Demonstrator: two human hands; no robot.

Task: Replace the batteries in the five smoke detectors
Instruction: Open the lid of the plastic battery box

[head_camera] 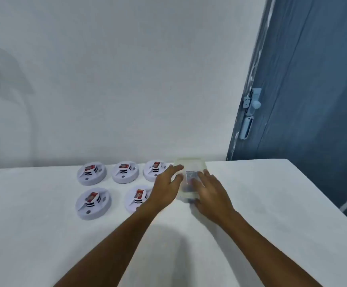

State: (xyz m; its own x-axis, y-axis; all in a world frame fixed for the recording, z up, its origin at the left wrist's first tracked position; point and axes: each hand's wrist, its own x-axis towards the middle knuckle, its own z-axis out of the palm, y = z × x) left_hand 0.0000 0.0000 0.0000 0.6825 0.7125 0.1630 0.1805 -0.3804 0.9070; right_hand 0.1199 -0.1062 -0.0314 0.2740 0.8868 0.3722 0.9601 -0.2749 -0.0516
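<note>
Both hands [166, 187] [211, 193], fingers spread, touch clear box [189, 164]

Left hand [167, 188] covers part of 2 smoke detectors [137, 198], right hand [208, 194] hides the blurred clear box's [190, 166] near side; contents unreadable.

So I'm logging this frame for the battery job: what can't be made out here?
Head view only:
- Clear plastic box: contents blurred, covered by the right hand.
- Left hand hides the near-right round white smoke detector's right edge.
- Red battery labels: too small to read.
- Both hands' grip: motion-blurred.
</note>
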